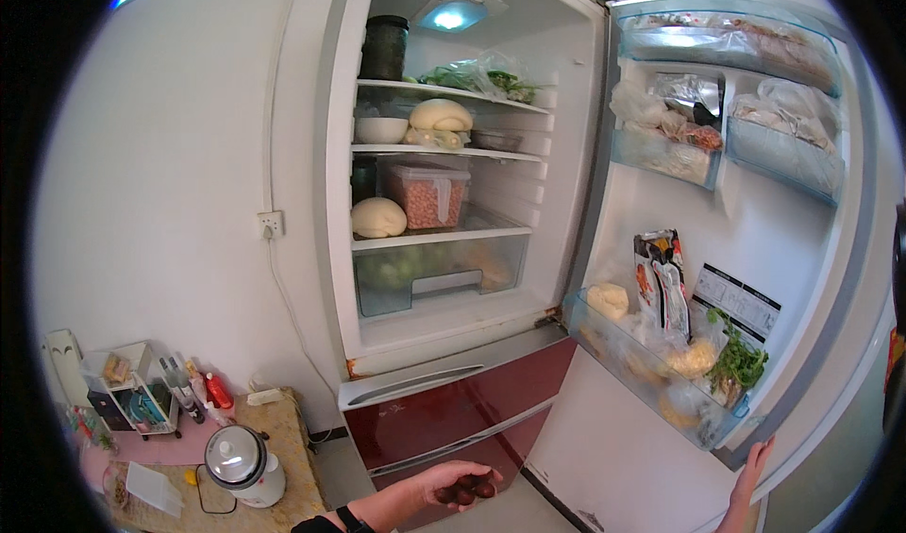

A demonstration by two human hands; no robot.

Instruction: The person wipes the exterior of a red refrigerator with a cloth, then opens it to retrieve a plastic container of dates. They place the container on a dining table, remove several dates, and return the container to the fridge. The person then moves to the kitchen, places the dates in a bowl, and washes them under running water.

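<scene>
In front of the refrigerator's dark red lower drawers [453,410], my left hand [429,488] is palm up with curled fingers. It holds several small, dark reddish-brown round things [465,489] that look like dates or chestnuts. My right hand [752,472] rests with stretched fingers against the lower outer corner of the open refrigerator door [604,420]. Inside the lit compartment are a clear tub of reddish-pink nuts or beans [429,198], a pale round dough-like lump [379,218], a similar larger one [441,115], a white bowl [381,131] and bagged greens [481,78].
Door bins hold bagged food, a tall printed packet [662,283] and leafy herbs [741,363]. A clear crisper drawer [377,292] sits below the shelves. At the lower left, a table [274,429] carries a rice cooker [245,467], bottles and a small rack [132,391]. A wall socket [271,224] has a cord plugged in.
</scene>
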